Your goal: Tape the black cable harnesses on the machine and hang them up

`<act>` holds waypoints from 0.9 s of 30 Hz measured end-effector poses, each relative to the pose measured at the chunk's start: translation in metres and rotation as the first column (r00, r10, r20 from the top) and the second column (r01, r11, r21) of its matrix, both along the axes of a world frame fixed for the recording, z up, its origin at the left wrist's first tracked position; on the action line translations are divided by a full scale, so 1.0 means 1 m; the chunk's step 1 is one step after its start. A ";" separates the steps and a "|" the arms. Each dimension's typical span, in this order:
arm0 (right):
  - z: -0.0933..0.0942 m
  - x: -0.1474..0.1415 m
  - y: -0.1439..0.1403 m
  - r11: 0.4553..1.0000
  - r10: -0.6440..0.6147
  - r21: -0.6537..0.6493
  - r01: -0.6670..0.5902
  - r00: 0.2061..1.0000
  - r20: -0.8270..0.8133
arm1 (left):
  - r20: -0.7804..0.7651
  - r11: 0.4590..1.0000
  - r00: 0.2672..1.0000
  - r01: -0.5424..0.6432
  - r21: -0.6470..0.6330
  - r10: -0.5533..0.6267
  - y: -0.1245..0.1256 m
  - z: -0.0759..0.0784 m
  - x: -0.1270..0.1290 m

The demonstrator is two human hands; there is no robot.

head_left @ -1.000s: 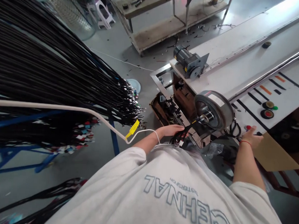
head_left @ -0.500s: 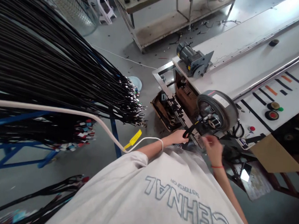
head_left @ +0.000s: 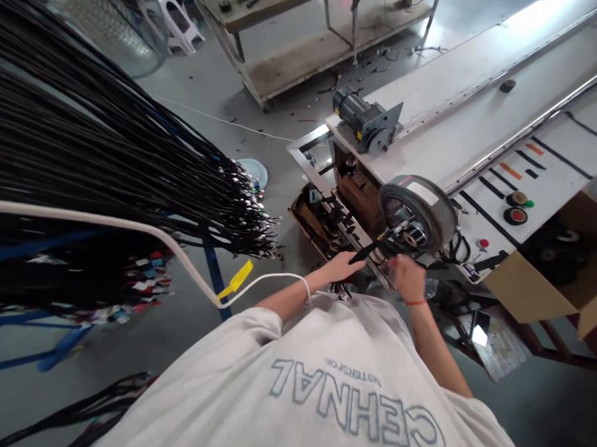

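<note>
I am gripping a thin black cable bundle (head_left: 372,249) with my left hand (head_left: 343,266), fingers closing around it — it is running up to the round grey taping drum (head_left: 418,213). My right hand (head_left: 406,276) is curling beside the bundle's end — grip unclear.

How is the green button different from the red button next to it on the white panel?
The green button has a yellowish-green top; the red button has a red top. The green button sits farther up the white panel; the red button sits nearer the person. Both are round with dark rings, and neither is touched.
</note>
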State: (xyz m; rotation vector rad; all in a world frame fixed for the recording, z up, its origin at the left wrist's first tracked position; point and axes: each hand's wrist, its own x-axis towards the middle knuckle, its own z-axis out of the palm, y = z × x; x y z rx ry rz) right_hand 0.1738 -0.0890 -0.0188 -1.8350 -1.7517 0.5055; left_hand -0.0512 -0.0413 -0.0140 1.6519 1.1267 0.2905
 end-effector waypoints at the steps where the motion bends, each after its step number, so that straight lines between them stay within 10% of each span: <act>1: 0.004 0.014 -0.004 0.993 -0.113 0.039 0.115 0.992 -0.049 | -0.018 1.000 1.000 0.022 -0.019 -0.022 0.003 0.000 -0.003; 6: 0.029 0.085 -0.035 0.962 -0.270 0.012 0.274 0.952 -0.144 | -0.221 0.972 0.975 0.039 0.230 0.013 0.012 0.001 -0.005; 9: 0.035 0.114 -0.040 0.873 -0.477 0.052 0.485 0.871 -0.117 | -0.309 0.831 0.946 0.093 0.548 0.098 0.016 0.000 0.011; 12: 0.026 0.132 -0.019 0.756 -0.652 0.064 0.652 0.758 -0.014 | -0.362 0.751 0.930 0.191 0.632 0.068 0.019 0.001 0.031; 15: 0.010 0.138 0.019 0.808 -0.581 -0.016 0.588 0.802 0.138 | -0.316 0.706 0.945 0.276 0.652 -0.078 0.019 0.004 0.040; 18: -0.002 0.132 0.051 0.834 -0.478 -0.173 0.524 0.842 0.248 | -0.102 0.776 0.990 0.139 0.615 -0.097 0.020 0.009 0.040; 22: 0.005 0.120 0.042 0.769 -0.515 -0.396 0.501 0.853 0.080 | 0.241 0.910 0.930 -0.334 0.247 0.276 0.032 0.014 0.038; 27: 0.026 0.064 -0.045 0.962 -0.189 -0.268 0.059 0.849 -0.493 | 0.323 0.917 0.872 -0.397 0.028 0.368 0.051 0.022 0.028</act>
